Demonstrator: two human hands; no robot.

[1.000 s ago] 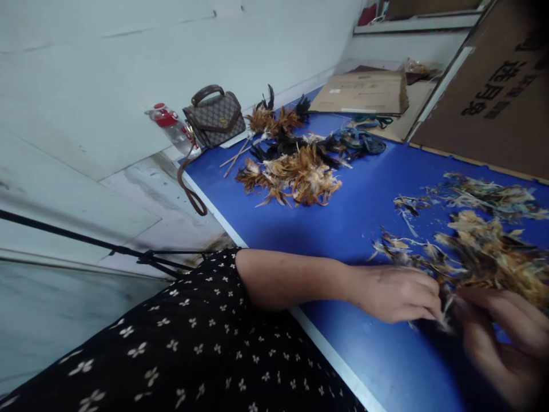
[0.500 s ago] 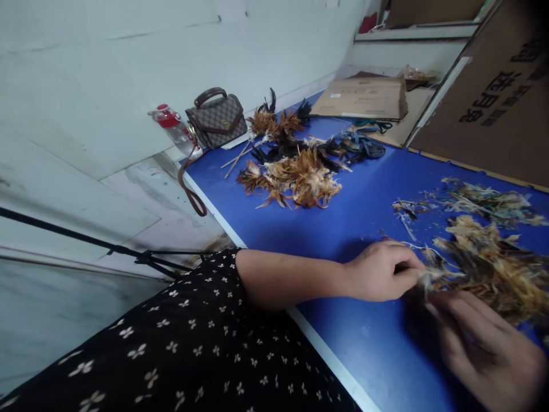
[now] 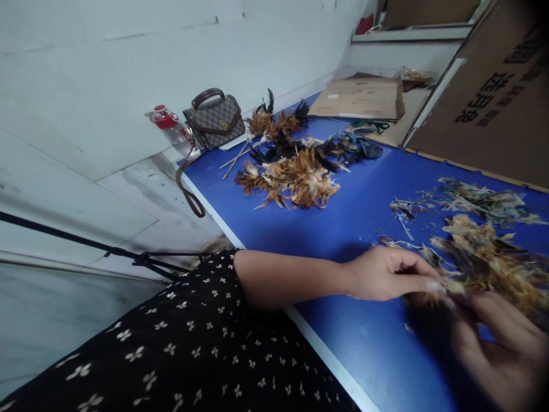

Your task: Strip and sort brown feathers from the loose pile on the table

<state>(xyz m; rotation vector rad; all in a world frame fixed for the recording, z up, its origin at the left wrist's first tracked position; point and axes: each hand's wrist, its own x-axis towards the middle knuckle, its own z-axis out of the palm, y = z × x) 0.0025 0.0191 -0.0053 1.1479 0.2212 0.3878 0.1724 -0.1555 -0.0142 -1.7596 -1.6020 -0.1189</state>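
Observation:
My left hand (image 3: 388, 274) is closed in a pinch just above the blue table (image 3: 360, 349), thumb and forefinger on a small tan feather (image 3: 453, 286). Close on the right, my right hand (image 3: 500, 343) is blurred, and its fingertips pinch the other end of the same feather. Behind both hands lies a loose pile of brown and tan feathers (image 3: 493, 257). Farther back is a heap of stripped bits and fluff (image 3: 484, 200).
Orange-brown and black feather bunches (image 3: 295, 177) lie at the back left, beside thin sticks (image 3: 234, 160). A patterned handbag (image 3: 217, 123) and a red-capped bottle (image 3: 171, 129) stand by the wall. Flat cardboard (image 3: 355, 97) and a large carton (image 3: 484, 109) stand behind.
My left hand's thumb and forefinger have stretched out to the right, and my right hand has shifted slightly right. The feather piece now shows between the fingertips of both hands.

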